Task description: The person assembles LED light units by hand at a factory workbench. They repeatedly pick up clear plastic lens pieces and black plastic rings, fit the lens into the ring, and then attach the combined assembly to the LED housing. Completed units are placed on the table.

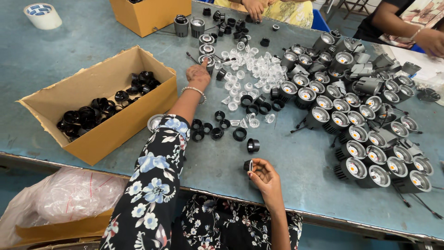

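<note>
Right hand point(262, 174) low on tabletop point(296, 180), pinching clear lens point(251, 166) into black ring point(247, 165). Left hand point(199, 74) stretched out, fingertip on lamp point(206, 60). Lens probably light, slick, easily scratched; best gripped by rim.

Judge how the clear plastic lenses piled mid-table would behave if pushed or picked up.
The clear lenses look small and thin, so probably very light and quick to scatter. Their smooth, glossy cone shapes likely slip in fingers and roll in arcs. Several already lie tipped, suggesting they topple easily.
</note>
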